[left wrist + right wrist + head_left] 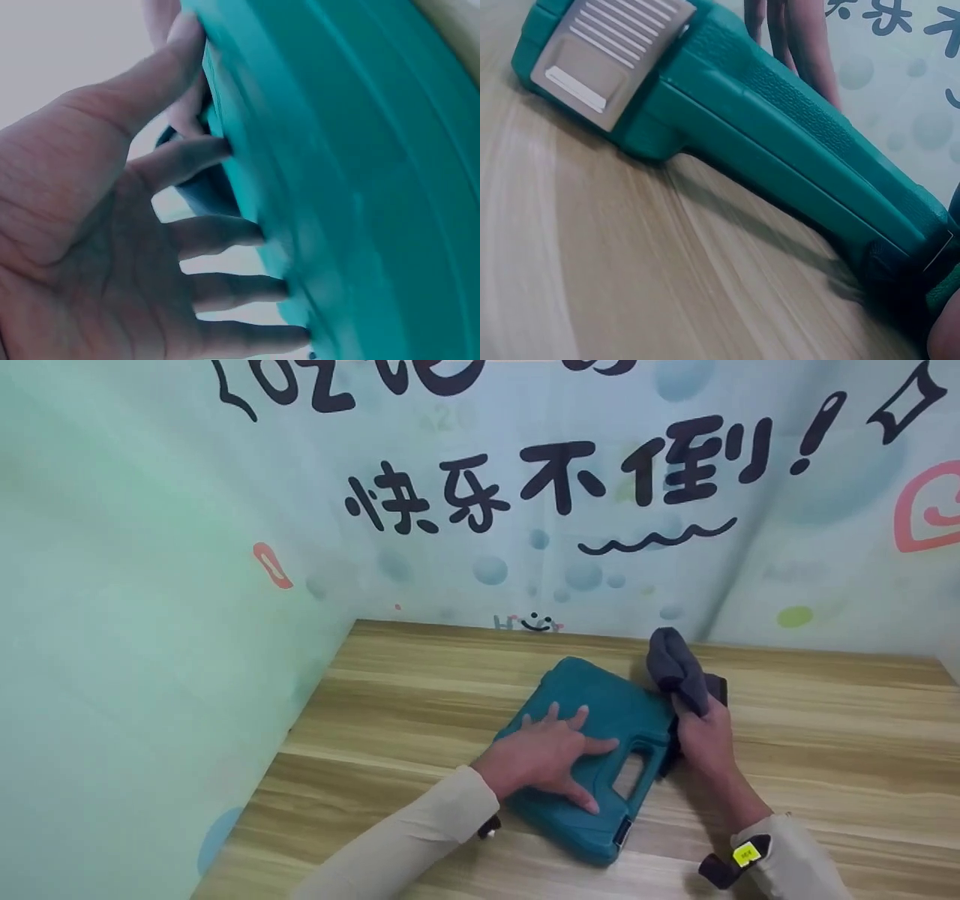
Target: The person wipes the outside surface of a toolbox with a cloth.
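Observation:
A teal plastic carrying case (600, 682) with a built-in handle lies at an angle on the table. My left hand (544, 754) presses on its top with fingers spread; in the left wrist view the fingertips of this hand (112, 225) touch the teal surface. At the case's right side, my right hand (705, 735) grips a bunched dark grey cloth (675, 660), part of which hangs down against the case edge. The right wrist view gives the case's handle side, with a grey ribbed latch (611, 60). Only a sliver of the right hand shows there.
The wood-grain table (840, 735) meets a printed fabric backdrop (450, 577) behind the case. A pale green side wall (150, 622) of the same sort borders the table at left. Dark straps with small devices sit at both wrists.

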{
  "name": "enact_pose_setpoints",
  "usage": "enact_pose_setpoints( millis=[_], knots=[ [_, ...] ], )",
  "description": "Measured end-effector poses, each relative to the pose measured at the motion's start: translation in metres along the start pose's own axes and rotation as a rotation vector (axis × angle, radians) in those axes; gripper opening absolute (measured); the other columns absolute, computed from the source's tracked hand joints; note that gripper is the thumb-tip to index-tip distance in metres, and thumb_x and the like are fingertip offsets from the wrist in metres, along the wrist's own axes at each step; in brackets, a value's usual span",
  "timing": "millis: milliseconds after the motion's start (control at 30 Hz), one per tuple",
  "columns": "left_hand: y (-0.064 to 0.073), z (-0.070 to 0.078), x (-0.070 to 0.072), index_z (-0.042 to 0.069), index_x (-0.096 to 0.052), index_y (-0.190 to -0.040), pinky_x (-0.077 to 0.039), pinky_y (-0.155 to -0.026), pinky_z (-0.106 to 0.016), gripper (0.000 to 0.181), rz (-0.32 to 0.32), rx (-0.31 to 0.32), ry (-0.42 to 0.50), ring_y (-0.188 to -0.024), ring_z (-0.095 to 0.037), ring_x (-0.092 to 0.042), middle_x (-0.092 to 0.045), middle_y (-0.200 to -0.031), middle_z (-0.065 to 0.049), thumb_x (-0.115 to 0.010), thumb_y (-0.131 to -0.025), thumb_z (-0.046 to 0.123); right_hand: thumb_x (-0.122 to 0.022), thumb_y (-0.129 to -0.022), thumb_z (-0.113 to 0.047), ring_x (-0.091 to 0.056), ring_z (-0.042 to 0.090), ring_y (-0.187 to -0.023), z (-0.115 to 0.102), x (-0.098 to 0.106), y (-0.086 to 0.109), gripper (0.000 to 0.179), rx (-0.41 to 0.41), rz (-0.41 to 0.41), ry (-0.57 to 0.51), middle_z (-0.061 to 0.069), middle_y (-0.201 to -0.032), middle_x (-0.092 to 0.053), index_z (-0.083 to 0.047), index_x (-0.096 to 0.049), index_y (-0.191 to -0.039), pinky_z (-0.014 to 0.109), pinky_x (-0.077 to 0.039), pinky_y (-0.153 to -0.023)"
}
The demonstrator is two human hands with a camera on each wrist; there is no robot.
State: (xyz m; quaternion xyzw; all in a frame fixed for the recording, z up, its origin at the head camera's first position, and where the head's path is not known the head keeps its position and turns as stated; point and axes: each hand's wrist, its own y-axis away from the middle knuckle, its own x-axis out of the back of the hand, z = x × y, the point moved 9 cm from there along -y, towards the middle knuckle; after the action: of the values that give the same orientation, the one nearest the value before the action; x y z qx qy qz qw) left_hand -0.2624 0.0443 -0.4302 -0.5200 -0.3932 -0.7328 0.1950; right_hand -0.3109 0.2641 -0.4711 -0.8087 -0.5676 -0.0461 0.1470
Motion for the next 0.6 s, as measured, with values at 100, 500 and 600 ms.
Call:
enact_pose_setpoints(
  millis=[100, 500, 600],
  knots=[
    [-0.007, -0.006, -0.001, 0.055, -0.020, -0.157, -0.016, -0.111, -0.069, 0.098, -0.021, -0.024, 0.039, -0.150, -0.044, 0.002, -0.002, -0.170, -0.001, -0.073, -0.076, 0.072, -0.057, -0.104, -0.016, -0.049, 0.024, -0.092, 0.002, -0.002, -0.001, 0.030, -0.002, -0.008, 0.009, 0.018, -0.102, -0.056, 0.009, -0.065, -0.119, 0.026, -0.039, -0.083],
    [-0.014, -0.003, -0.004, 0.061, -0.008, -0.155, -0.017, -0.104, -0.078, 0.102, -0.040, 0.061, 0.030, -0.147, -0.050, 0.006, 0.006, -0.169, 0.000, -0.065, -0.073, 0.083, -0.053, -0.106, -0.021, -0.050, 0.023, -0.095, -0.003, -0.008, -0.003, 0.034, 0.010, -0.005, 0.007, 0.020, -0.108, -0.058, 0.009, -0.064, -0.121, 0.027, -0.040, -0.088],
    [-0.013, -0.003, -0.004, 0.060, -0.009, -0.155, -0.017, -0.102, -0.080, 0.103, -0.038, 0.103, 0.029, -0.147, -0.051, 0.005, 0.004, -0.170, -0.001, -0.064, -0.072, 0.084, -0.054, -0.106, -0.019, -0.050, 0.024, -0.093, -0.005, -0.012, -0.002, 0.033, 0.006, 0.001, -0.004, 0.020, -0.104, -0.058, 0.009, -0.065, -0.117, 0.028, -0.040, -0.087]
  ],
)
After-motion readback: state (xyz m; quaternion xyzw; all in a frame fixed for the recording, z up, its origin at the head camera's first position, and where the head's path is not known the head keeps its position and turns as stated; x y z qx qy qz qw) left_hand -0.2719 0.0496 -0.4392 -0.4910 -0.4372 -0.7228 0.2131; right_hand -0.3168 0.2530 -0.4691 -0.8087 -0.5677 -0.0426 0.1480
